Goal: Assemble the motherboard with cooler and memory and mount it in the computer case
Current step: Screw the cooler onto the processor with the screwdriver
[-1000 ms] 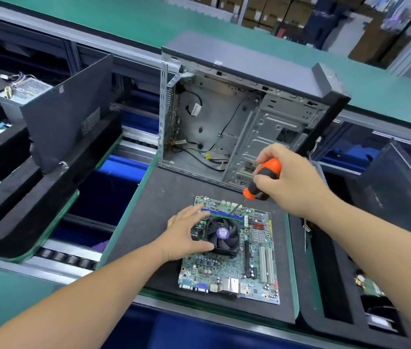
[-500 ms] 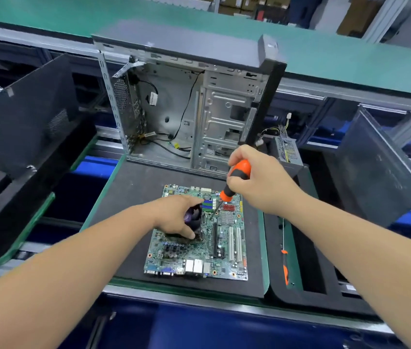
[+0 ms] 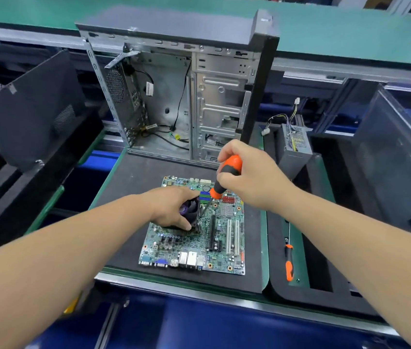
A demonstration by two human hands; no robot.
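Fastening the cooler [image 3: 191, 213] on the motherboard [image 3: 199, 238] with an orange screwdriver [image 3: 224, 176], both hands at work.

The left hand [image 3: 174, 207] lies over the cooler with its fingers curled around the body of the fan, holding it; the right hand [image 3: 249, 177] grasps the handle of the screwdriver, and the shaft slants down to the right edge of the cooler; the motherboard lies flat on a dark mat [image 3: 134, 187], its ports toward the person; the computer case [image 3: 186, 96] stands open just behind the board, with loose cables on its floor; a second screwdriver [image 3: 289, 263] lies on the green strip at the right, well apart from the board; a grey power supply [image 3: 296, 144] stands beside the case on the right; dark side panels [image 3: 30, 107] lean at both sides.
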